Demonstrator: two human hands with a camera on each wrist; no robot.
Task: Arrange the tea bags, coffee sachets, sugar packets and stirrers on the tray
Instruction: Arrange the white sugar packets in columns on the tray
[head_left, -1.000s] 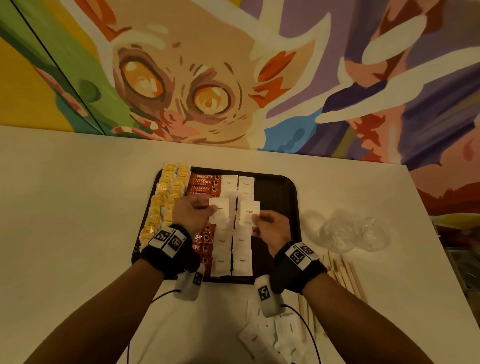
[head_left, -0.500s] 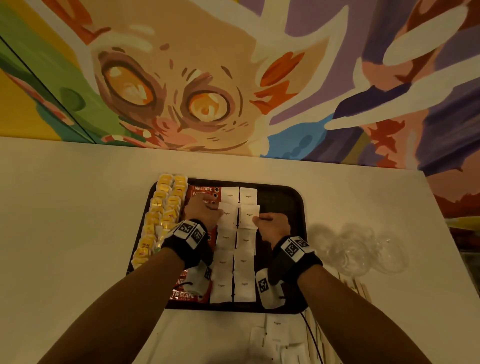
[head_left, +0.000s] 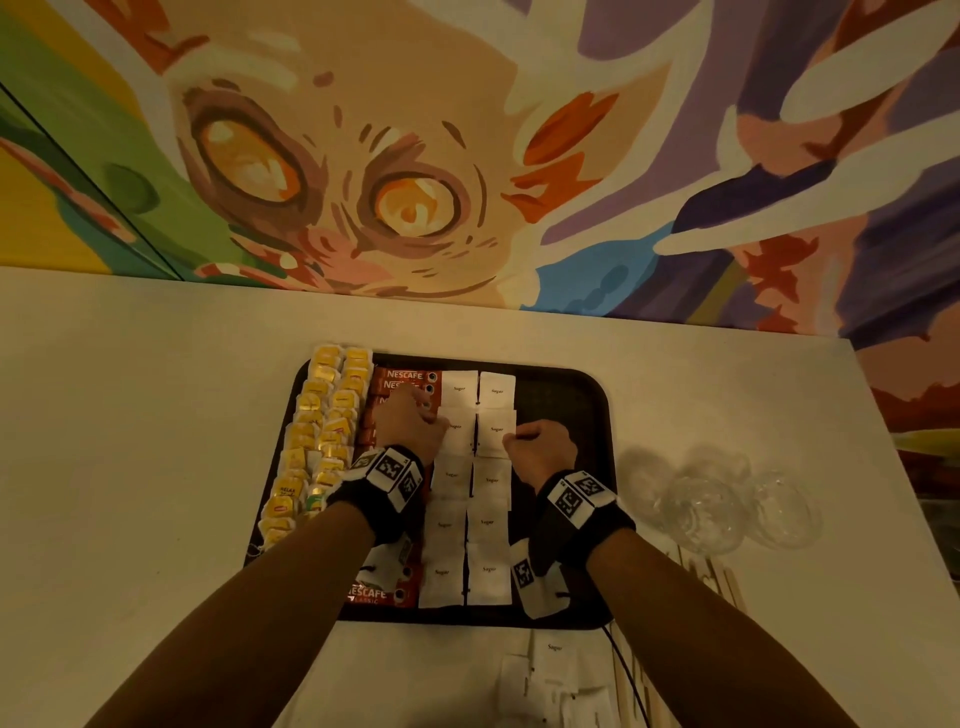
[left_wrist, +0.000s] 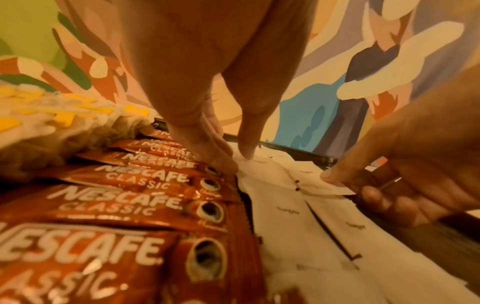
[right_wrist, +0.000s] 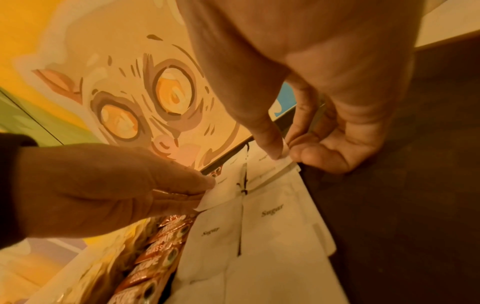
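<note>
Pale tabletop (head_left: 156, 467) under a painted mural (head_left: 467, 156): we are seeing the black tray (head_left: 561, 405) lying lower in the head view than half a second ago. Left hand (head_left: 410, 426) and right hand (head_left: 540, 452) are each pinching a sugar packet (head_left: 496, 431) in the second row, grips narrow. Packet columns are running front to back.

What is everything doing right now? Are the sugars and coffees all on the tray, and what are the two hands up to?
Black plastic tray: flat on table, right strip bare.
Yellow tea bags: two columns, left edge.
Red Nescafe coffee sachets: overlapping column on tray.
White paper sugar packets: two columns on tray.
Loose sugar packets: off tray.
Wooden stirrers: off tray.
Left hand: pinching a packet.
Right hand: pinching a packet.
</note>
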